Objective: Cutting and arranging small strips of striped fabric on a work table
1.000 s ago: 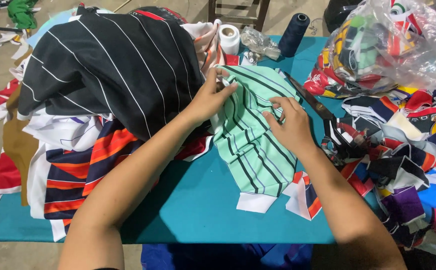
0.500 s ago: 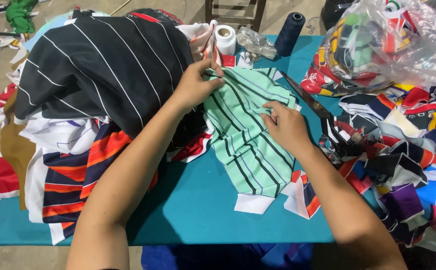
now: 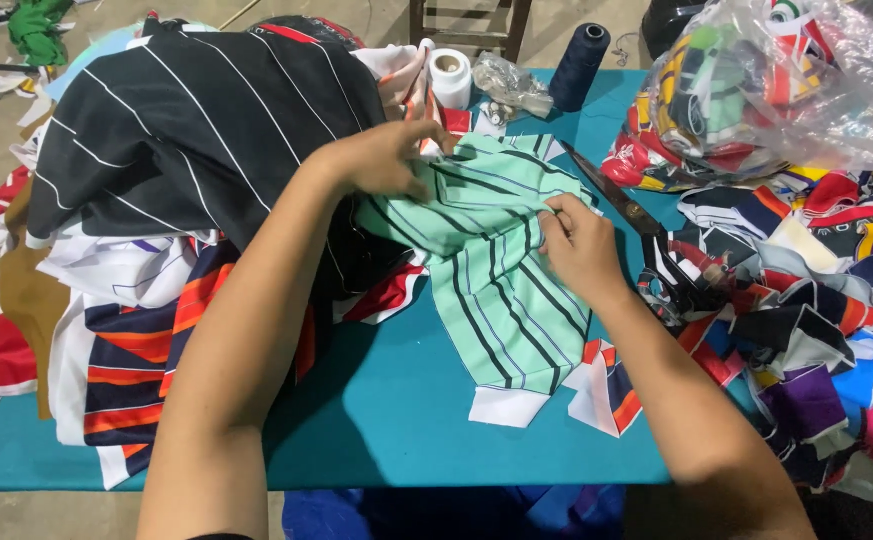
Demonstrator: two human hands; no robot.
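Note:
A mint-green striped fabric piece [image 3: 502, 290] with a white cuff lies on the teal table [image 3: 407, 430]. My left hand [image 3: 387, 158] pinches its upper left edge, beside a big black white-striped garment [image 3: 197, 130]. My right hand [image 3: 579, 243] presses and grips the fabric's right edge, close to black-handled scissors [image 3: 647, 230] lying to its right.
Piles of coloured fabric scraps [image 3: 807, 300] fill the right side, with a clear plastic bag of scraps [image 3: 787, 85] above. A white tape roll [image 3: 450, 77] and a dark thread cone [image 3: 579, 52] stand at the back. Striped garments [image 3: 127, 340] hang off the left.
My left hand moved left and up along the green fabric's top edge, pulling it. My right hand slid slightly left and down along the right edge. The fabric spread flatter.

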